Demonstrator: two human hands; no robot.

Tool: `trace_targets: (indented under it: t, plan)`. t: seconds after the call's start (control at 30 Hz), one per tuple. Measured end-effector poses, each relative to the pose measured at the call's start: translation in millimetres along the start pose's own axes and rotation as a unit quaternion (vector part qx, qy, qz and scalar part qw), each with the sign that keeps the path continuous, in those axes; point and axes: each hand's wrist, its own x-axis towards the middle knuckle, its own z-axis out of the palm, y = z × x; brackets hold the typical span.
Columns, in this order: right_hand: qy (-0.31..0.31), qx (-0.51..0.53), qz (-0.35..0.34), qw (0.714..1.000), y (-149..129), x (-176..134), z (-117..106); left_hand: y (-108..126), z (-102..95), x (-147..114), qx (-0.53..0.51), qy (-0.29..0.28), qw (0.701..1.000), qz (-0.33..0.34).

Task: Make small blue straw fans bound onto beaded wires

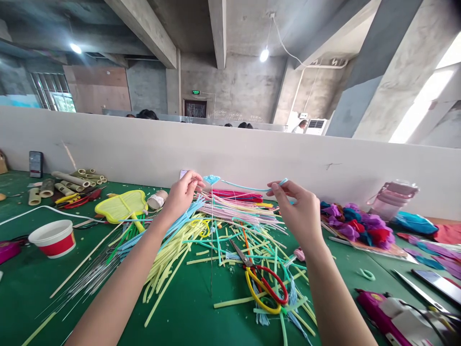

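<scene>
In front of me a small light-blue fan-shaped piece (212, 179) hangs in the air on a thin straight wire (212, 240). At its left edge my left hand (189, 187) is closed in a pinch, the fingertips on that edge. A light-blue fuzzy strand (245, 186) runs from the piece across to my right hand (297, 204), which pinches its far end between thumb and fingers. Below lie yellow-green, pink and blue fuzzy stems (169, 252) in heaps. Scissors with red and yellow handles (264, 288) rest among the scraps.
On the left are a paper cup (54, 242), a yellow fly-swatter-like paddle (124, 204), bamboo pieces (75, 180) and pliers (77, 198). Purple and red petals (360, 223), a pink bottle (394, 199), a phone (439, 286) and a magenta tool (374, 307) are on the right. A pale partition (252, 154) stands behind.
</scene>
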Motion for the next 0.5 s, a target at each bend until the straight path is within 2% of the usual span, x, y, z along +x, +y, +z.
trace_targets:
  t: [0.1,0.17,0.27,0.3,0.37,0.43,0.5]
  plan:
    - [0.03,0.01,-0.003,0.999,2.1,-0.4,2.4,2.0,0.8,-0.2,0.007,0.002,1.0,0.019]
    - [0.095,0.034,-0.01,0.995,1.1,0.1,3.2,3.9,1.1,-0.3,0.01,0.001,1.0,0.027]
    - [0.208,0.111,-0.037,0.971,-12.3,-1.3,-2.6,8.7,0.7,-0.9,0.006,-0.008,0.999,0.035]
    - [0.22,0.156,-0.043,0.962,-20.4,-3.4,-7.4,10.4,0.5,-1.1,0.001,-0.01,0.999,0.035]
    - [0.173,0.3,-0.04,0.937,-39.3,-11.4,-20.9,13.4,0.2,-1.6,-0.014,-0.01,0.999,0.03]
    - [0.005,0.438,-0.009,0.899,-55.9,-24.2,-36.9,14.9,0.1,-1.9,-0.032,-0.011,0.999,0.028]
    - [-0.177,0.485,-0.005,0.857,-64.1,-40.0,-50.3,14.7,0.3,-1.9,-0.045,-0.015,0.999,0.023]
